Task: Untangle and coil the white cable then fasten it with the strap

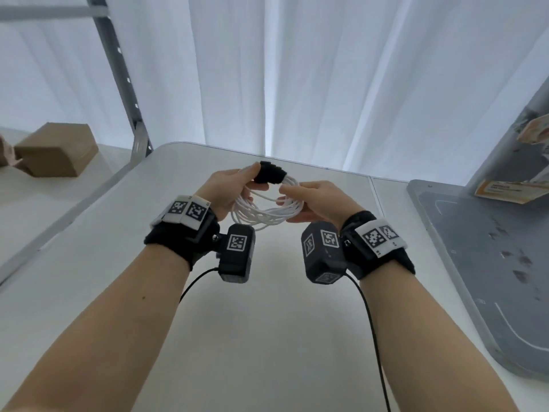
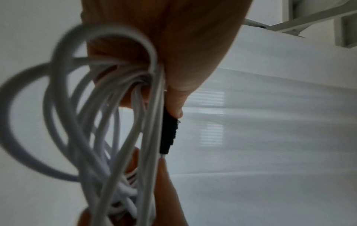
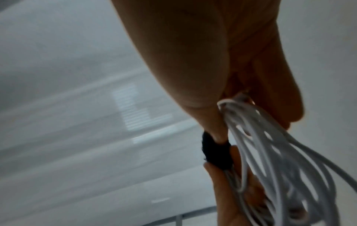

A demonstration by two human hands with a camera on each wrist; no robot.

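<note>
Hands (image 1: 276,194) hold coiled cable (image 1: 267,208) above white table (image 1: 267,322).

A recording booth or lab: sheer white curtains (image 1: 326,78) enclose a plain white surface (image 1: 267,322), grey metal frame (image 1: 118,69), brown cardboard box (image 1: 56,150).

Head view looks down; both wrist views closely share the coil (image 1: 267,203).

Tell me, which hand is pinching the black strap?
The left hand. Its thumb and fingers pinch the black strap wrapped round the white cable; the right hand only holds the coil's opposite side.
</note>
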